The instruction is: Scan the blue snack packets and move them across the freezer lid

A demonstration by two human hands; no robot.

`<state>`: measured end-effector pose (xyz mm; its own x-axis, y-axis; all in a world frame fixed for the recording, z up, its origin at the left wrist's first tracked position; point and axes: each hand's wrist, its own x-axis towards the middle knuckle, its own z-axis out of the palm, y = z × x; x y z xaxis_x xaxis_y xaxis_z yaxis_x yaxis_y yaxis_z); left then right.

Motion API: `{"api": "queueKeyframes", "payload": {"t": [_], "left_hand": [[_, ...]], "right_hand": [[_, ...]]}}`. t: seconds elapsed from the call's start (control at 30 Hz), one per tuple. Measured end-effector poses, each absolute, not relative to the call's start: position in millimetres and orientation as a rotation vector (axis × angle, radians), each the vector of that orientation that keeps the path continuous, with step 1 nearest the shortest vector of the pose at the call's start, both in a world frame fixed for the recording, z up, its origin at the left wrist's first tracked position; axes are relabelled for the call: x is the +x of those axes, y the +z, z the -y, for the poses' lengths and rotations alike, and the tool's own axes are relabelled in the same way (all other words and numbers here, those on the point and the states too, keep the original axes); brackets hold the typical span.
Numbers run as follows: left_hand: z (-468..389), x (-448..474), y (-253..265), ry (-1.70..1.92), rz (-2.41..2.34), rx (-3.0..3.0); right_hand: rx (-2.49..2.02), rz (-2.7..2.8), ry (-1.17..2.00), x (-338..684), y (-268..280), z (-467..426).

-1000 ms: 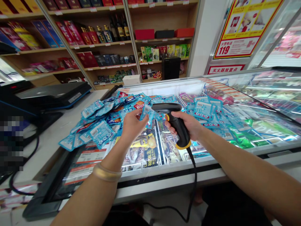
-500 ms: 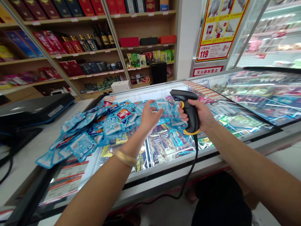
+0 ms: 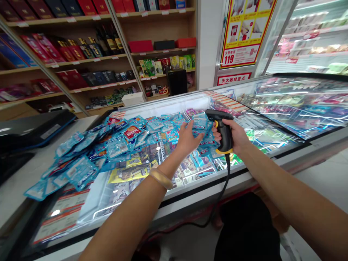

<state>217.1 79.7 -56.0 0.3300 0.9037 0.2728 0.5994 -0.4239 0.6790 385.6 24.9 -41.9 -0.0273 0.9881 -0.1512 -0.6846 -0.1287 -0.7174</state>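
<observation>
My right hand [image 3: 236,137] is wrapped round a black and yellow barcode scanner [image 3: 225,135], its cable hanging down in front of the freezer. To its left, my left hand [image 3: 188,138] has its thumb and fingers apart over the small blue snack packets [image 3: 200,121]. Whether its fingertips touch a packet I cannot make out. A large heap of blue packets [image 3: 116,145] spreads leftward across the glass top, with one red packet [image 3: 132,133] lying on it.
The glass-topped freezer [image 3: 174,198] runs across in front of me, with packaged goods inside. On the left a counter [image 3: 16,181] bears a black device [image 3: 35,127]. Shelves [image 3: 94,58] with boxes and bottles stand behind. The scanner cable [image 3: 214,206] loops low.
My left hand has moved to the right relative to the heap, closer to the scanner and over the packets there. The scanner stays in my right hand. The view has shifted slightly right.
</observation>
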Motion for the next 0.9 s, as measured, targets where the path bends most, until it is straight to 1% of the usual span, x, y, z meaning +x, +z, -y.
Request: {"api": "queueKeyframes", "payload": {"t": [0.27,0.4,0.5,0.6,0.67,0.73,0.8,0.9], "left_hand": [[-75,155,-51,0.980,-1.364,2.310],[-81,98,-40,1.098,-1.567,2.354],[-84,57,-29,1.114,-1.815,2.340],[-81,25,-21,0.979,-2.129,2.294],[-75,10,-19,0.786,-2.284,2.272],[-70,0,-18,0.559,-2.319,2.269],[-66,-5,-19,0.407,-2.292,2.269],[-64,-8,-20,0.365,-2.278,2.251]], "right_hand": [[-0.724,0.642,1.554,363,-21,-19],[-0.707,0.720,1.656,323,-10,-26],[-0.710,0.749,1.762,285,-5,-36],[-0.715,0.765,1.855,253,-6,-45],[-0.701,0.780,1.906,239,-11,-48],[-0.683,0.792,1.945,233,-18,-49],[-0.682,0.798,1.969,232,-27,-49],[-0.700,0.805,1.980,237,-36,-48]]}}
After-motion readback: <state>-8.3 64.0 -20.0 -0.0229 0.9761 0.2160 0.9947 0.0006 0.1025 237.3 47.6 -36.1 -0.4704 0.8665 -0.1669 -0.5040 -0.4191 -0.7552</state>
